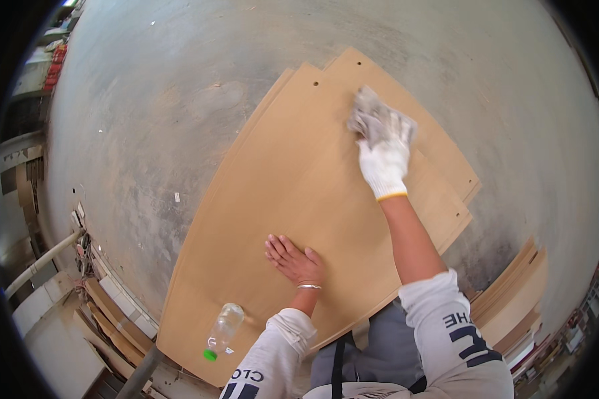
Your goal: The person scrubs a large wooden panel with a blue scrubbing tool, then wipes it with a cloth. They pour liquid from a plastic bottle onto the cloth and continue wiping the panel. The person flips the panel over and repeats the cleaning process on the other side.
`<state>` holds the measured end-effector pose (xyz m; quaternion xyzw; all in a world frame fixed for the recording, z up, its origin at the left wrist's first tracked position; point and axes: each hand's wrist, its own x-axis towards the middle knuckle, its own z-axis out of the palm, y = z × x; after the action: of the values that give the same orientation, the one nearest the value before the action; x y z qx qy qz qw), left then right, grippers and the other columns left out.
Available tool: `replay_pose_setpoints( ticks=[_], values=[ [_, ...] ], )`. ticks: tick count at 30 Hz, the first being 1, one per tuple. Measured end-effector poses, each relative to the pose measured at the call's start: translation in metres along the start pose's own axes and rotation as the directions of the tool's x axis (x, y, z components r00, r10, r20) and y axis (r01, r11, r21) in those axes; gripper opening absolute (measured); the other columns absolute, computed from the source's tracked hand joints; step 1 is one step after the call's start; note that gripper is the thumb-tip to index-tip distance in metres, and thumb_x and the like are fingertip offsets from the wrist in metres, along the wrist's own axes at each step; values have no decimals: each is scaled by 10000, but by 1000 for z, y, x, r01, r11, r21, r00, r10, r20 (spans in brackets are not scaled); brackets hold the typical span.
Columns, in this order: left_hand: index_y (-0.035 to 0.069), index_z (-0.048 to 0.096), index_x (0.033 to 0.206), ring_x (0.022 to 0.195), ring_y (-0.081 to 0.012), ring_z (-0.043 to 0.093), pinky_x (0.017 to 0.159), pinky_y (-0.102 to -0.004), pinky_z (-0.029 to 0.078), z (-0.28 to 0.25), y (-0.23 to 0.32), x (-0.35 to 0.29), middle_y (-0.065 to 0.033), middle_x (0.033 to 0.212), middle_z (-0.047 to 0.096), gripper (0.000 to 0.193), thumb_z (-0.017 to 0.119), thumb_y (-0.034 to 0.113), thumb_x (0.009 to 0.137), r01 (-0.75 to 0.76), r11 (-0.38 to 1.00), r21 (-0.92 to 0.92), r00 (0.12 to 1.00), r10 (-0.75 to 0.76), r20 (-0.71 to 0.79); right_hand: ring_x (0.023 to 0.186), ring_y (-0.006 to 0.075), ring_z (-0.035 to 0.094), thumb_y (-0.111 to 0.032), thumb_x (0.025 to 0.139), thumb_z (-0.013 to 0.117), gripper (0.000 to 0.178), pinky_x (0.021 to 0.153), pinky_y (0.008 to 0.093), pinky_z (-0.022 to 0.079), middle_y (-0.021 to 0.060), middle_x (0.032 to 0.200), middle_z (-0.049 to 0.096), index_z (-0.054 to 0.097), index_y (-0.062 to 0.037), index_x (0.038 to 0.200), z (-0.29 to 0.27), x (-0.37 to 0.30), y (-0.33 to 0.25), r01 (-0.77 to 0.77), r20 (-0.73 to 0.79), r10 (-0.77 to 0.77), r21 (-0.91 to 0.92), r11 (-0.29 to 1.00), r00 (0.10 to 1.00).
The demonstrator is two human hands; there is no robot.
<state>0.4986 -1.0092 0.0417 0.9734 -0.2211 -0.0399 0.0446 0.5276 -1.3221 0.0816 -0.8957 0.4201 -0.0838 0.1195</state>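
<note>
Flat on the topmost of several stacked light-brown wooden panels (259,179) rests my bare left hand (295,260), fingers stretched out, a bangle at its wrist. My right hand (385,153), in a white knit glove with a yellow cuff edge, presses a crumpled greyish rag (371,116) against the panel's far right part. The gloved fingers lie over the cloth and are slightly blurred. A clear plastic bottle (226,326) with a green cap lies on its side on the panel, left of my left forearm.
Small dark holes show near the panels' far and right corners. More boards (512,292) are stacked at the lower right, and offcuts (116,316) at the lower left near a pale pole (45,261). Grey concrete floor (146,100) surrounds the panels, with small scraps on it.
</note>
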Motion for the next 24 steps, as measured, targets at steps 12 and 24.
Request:
replay_pose_setpoints(
  ticks=[12,24],
  values=[
    [13,225,1595,1543,-481,72,1233,-659,51,8,12,-7,-238,1675,172,910,498,544,909,13,1000,-10,965,-10,261,1489,287,353,-423,933,611,592,1293,431,101,72,1559,457,534,-205,1478,71,-68,-254,712,432,-841,473,518,325],
    [-52,446,1450,1532,-405,224,1272,-560,131,-32,0,1,-244,1619,310,696,579,275,850,52,912,-407,995,-80,-53,1533,416,232,-247,885,704,688,1230,442,292,142,1653,323,468,-137,1522,59,36,-169,485,250,-509,155,861,824]
  ],
)
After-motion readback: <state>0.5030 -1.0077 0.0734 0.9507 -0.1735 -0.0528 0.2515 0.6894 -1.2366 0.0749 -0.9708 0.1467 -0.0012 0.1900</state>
